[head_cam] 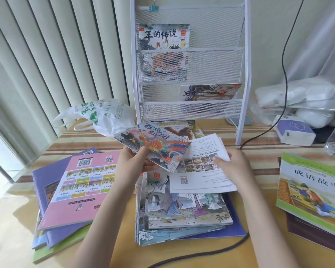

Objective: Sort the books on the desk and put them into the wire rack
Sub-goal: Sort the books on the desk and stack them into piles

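From the head view: the left hand [132,161] is pinching a phoenix-cover book [155,146], the right hand [233,167] lifting white-backed booklets [203,167]. The wire rack [190,74] is holding two books; several piles are waiting on the worktop [211,254].

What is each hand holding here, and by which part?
Left hand grips the phoenix-cover book at its lower-left edge. Right hand pinches the white-backed book near its right edge.
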Tool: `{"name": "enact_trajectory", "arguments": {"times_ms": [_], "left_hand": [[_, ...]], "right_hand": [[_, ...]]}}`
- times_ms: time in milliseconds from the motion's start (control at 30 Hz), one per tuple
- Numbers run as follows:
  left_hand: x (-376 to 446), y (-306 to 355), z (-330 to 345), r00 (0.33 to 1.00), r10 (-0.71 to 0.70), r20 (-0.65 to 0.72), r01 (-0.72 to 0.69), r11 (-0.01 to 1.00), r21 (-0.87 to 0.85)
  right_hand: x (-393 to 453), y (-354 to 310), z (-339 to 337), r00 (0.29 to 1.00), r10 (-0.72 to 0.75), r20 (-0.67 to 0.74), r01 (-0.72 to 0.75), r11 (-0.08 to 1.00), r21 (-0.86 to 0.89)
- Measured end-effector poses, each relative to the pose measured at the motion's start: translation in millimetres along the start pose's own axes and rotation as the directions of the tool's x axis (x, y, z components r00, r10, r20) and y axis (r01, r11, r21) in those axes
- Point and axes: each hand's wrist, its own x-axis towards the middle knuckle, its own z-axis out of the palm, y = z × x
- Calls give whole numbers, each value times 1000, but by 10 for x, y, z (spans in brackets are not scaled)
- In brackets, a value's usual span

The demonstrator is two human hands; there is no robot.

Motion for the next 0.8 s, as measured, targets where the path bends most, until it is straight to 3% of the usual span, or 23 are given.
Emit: {"name": "enact_trajectory", "arguments": {"times_ms": [100, 167, 333, 433, 500, 633, 800], "left_hand": [[-7, -26, 20, 999, -5, 54, 5, 1000, -5], [-8, -35, 22, 998, -47, 46, 49, 998, -33], [45, -28, -32, 988, -147, 40, 151, 976, -157], [74, 12, -78, 985, -169, 35, 172, 951, -258], [79, 13, -95, 989, -147, 31, 150, 962, -230], [38, -10, -54, 990, -104, 97, 118, 981, -154], [-11, -32, 29, 973, -42, 225, 62, 995, -83]], "right_hand": [[-53, -114, -124, 981, -30, -190, 42, 997, 61], [-111, -234, -194, 942, -108, -317, 146, 985, 97], [-225, -499, -293, 837, -302, -456, 400, 907, 133], [-275, -609, -311, 750, -315, -581, 467, 875, 129], [-312, -678, -315, 698, -328, -637, 506, 855, 115], [-354, -760, -190, 670, -494, -554, 607, 794, 26], [-560, -747, 341, 735, -656, -172, 638, 755, -155]]}}
